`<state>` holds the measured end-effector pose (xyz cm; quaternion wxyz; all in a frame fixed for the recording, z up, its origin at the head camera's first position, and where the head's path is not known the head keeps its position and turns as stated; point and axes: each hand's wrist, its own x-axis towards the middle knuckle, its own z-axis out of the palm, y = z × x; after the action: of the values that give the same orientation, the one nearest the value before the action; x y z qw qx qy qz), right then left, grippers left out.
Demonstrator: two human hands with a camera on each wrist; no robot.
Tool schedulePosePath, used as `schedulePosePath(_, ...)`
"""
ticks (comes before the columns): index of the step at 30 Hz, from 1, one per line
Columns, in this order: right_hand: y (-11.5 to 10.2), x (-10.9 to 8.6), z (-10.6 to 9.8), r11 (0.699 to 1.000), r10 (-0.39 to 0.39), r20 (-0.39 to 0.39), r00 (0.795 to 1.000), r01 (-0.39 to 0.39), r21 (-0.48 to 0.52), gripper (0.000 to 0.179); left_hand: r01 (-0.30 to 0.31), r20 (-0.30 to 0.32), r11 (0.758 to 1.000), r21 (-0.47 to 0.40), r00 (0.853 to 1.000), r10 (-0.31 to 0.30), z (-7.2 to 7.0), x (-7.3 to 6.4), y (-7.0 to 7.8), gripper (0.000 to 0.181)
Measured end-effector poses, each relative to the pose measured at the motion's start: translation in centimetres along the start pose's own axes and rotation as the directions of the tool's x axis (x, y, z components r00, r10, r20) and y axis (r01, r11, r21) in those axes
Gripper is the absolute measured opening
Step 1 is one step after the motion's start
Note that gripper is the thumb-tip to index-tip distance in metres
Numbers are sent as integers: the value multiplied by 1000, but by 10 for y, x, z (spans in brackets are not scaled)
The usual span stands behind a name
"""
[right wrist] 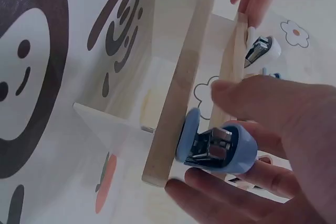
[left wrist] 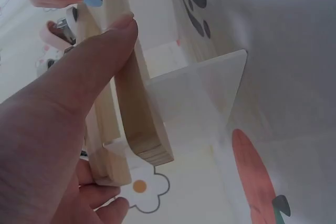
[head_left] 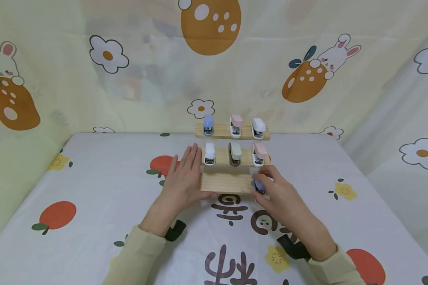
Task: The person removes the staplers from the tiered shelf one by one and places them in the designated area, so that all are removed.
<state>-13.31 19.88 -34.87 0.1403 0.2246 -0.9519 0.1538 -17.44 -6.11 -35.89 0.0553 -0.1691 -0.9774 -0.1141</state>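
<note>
In the head view, the left hand [head_left: 185, 185], fingers straight and mostly together, lies against a pale wooden tiered rack [head_left: 221, 161], seemingly bracing it. The right hand [head_left: 284, 196] pinches a small blue stapler [head_left: 259, 184] at the far end of the lowest board [head_left: 226, 183]; a pink-and-white stapler [head_left: 259, 153] sits just beyond those fingers. From the left wrist, I see the thumb across that board's front edge, perhaps for steadiness. From the right wrist, thumb and fingers straddle the blue stapler, its base against the wood, likely keeping it upright.
</note>
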Motion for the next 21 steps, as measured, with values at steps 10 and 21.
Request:
schedulePosePath(10,-3,-1,5,999,-41,-57,998,39,-36,37,4,-9,1000,28,1000,-4,2,1,1,136)
schedulePosePath(21,-3,-3,5,997,-62,-74,995,58,-52,42,0,3,999,46,1000,0,1,0,3,135)
